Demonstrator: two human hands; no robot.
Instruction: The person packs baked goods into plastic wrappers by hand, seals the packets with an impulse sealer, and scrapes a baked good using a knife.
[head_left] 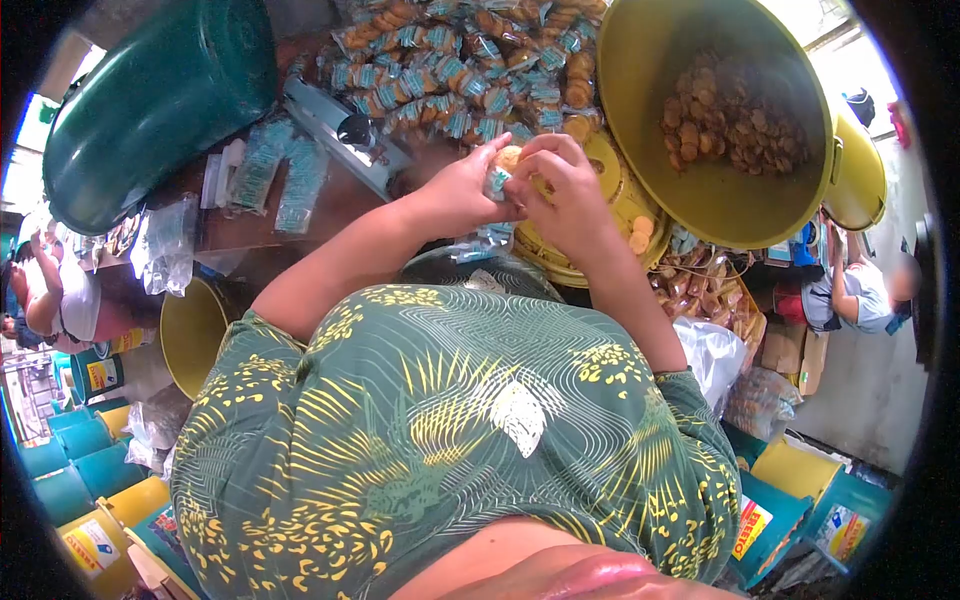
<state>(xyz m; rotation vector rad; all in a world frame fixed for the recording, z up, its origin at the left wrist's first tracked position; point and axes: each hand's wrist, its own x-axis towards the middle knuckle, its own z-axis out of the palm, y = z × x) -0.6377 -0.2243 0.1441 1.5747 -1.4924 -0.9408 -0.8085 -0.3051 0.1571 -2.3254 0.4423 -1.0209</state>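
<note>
Upper centre of the frame, I see the left hand (468,192) with fingers clamped round a packet (497,182); the right hand (566,196) curls beside it, pinching or not I can't tell. Probably light, slick, brittle: grip its sides gently.

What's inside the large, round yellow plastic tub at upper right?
A heap of round, brown, biscuit-like pieces lies inside the large, round yellow plastic tub, with bare inner wall showing around it. The lower pieces and the surface beneath the heap are covered and cannot be seen.
</note>
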